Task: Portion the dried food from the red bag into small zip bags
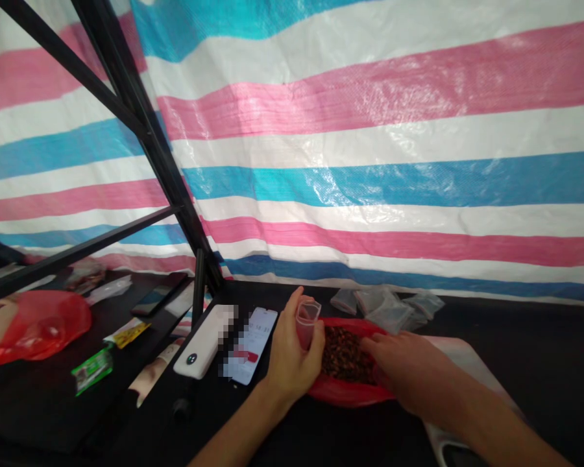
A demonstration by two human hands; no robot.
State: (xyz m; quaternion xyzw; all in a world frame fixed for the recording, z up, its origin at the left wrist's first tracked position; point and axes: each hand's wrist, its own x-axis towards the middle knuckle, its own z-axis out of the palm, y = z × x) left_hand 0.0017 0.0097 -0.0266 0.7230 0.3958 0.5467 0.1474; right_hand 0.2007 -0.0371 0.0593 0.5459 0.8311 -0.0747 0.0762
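Observation:
My left hand is closed around a small clear plastic bag, holding its mouth open and upright. Right beside it lies a red plastic bag spread open with a heap of small dark brown pieces in it. My right hand reaches into that heap from the right, fingers curled down among the pieces; what they pinch is hidden. Both hands rest over a black table.
Several empty clear bags lie behind the red bag. A white power bank and a phone lie left of my left hand. Black metal frame bars rise at left. A striped tarp wall backs the table. Another red bag and packets sit on the left.

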